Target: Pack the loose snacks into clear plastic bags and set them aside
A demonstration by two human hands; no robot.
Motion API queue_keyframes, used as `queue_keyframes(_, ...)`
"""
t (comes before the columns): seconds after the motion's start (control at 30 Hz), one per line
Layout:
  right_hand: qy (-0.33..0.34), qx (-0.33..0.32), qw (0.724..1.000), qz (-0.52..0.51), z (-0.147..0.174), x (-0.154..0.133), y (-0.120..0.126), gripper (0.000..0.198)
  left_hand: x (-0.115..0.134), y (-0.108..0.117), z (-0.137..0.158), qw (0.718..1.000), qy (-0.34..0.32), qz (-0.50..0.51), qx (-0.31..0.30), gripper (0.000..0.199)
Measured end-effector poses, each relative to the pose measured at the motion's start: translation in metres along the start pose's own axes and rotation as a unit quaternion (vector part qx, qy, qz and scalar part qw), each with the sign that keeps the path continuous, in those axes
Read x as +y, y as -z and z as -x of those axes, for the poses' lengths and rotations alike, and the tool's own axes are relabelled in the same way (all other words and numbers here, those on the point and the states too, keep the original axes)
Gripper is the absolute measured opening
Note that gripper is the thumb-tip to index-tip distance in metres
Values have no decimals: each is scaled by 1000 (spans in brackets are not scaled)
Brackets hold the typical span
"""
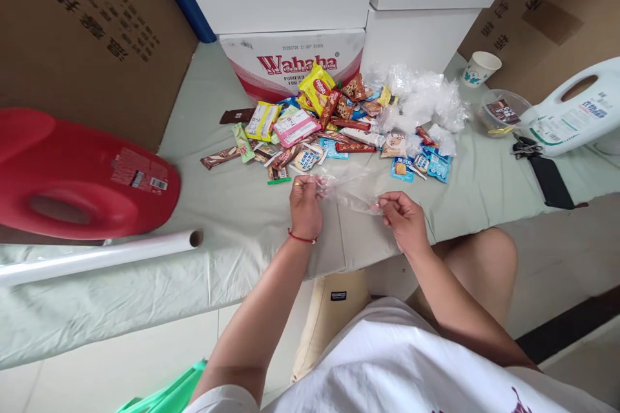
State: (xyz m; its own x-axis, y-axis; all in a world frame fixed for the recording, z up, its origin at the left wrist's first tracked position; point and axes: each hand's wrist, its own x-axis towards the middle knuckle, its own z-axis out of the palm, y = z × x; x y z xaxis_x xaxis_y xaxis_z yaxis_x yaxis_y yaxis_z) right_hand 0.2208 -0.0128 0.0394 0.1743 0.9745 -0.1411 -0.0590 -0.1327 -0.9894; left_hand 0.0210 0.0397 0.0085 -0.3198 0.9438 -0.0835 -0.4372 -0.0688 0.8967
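Observation:
Stretched between my two hands is a clear plastic bag (356,188), held over the front part of the cloth-covered table. My left hand (306,203), with a red string on the wrist, pinches its left end. At the opposite end, the fingers of my right hand (404,219) are closed on the bag's edge. Just beyond lies a heap of wrapped snacks, among them a yellow packet (317,89), a pink-edged packet (296,127) and a round wrapped biscuit (308,157). Crumpled clear plastic bags (421,103) are piled to the right of the snacks.
A red jug (97,174) and a white roll (106,257) lie on the left. At the right are a paper cup (480,68), a clear plastic tub (504,111), a white detergent bottle (581,106) and a black phone-like object (551,181). A Wahaha carton (300,55) stands behind.

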Motion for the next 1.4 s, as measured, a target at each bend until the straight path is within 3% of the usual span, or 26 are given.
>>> queue_keyframes(0.1, -25, 37, 999, -2, 13, 2, 17, 38, 0, 4, -8, 996, 48, 68, 36, 42)
queue_keyframes(0.2, -58, 48, 997, 5, 34, 9, 34, 40, -2, 7, -14, 995, 46, 60, 64, 43)
queue_keyframes(0.4, -104, -9, 992, 71, 82, 23, 62, 40, -11, 13, -23, 993, 38, 27, 107, 35)
queue_keyframes(0.53, -109, -58, 984, 130, 89, 18, 85, 43, -13, 14, -24, 995, 34, -3, 96, 34)
queue_keyframes(0.6, -76, -25, 985, 156, 79, 14, 98, 42, -14, 14, -24, 995, 28, -11, 94, 33)
queue_keyframes(0.67, -17, 60, 979, 194, 62, 11, 111, 42, -14, 13, -24, 995, 20, -17, 95, 32)
queue_keyframes(0.77, 69, 144, 944, 288, 33, 11, 120, 42, -16, 11, -24, 995, 5, -30, 99, 32)
queue_keyframes(0.83, 93, 121, 929, 337, 18, 14, 118, 41, -15, 9, -25, 994, -4, -44, 96, 34)
queue_keyframes(0.97, 94, 47, 939, 327, 12, 15, 102, 32, 1, 10, -18, 972, -80, -175, 138, 41)
queue_keyframes(1.07, 134, 80, 936, 314, 22, 7, 90, 25, 24, 8, 4, 916, -195, -301, 180, 48)
queue_keyframes(1.13, 190, 89, 923, 321, 32, 2, 82, 20, 37, 2, 29, 915, -221, -314, 126, 36)
queue_keyframes(1.2, 253, 65, 904, 339, 42, -2, 72, 15, 41, -10, 56, 953, -143, -267, -7, 16)
queue_keyframes(1.27, 303, 31, 878, 368, 51, -1, 60, 14, 37, -24, 81, 967, 12, -209, -144, 20)
queue_keyframes(1.33, 333, 8, 853, 402, 57, 2, 50, 17, 26, -37, 99, 951, 136, -186, -208, 32)
queue_keyframes(1.4, 342, -3, 837, 427, 62, 5, 42, 18, 14, -46, 109, 937, 207, -179, -216, 39)
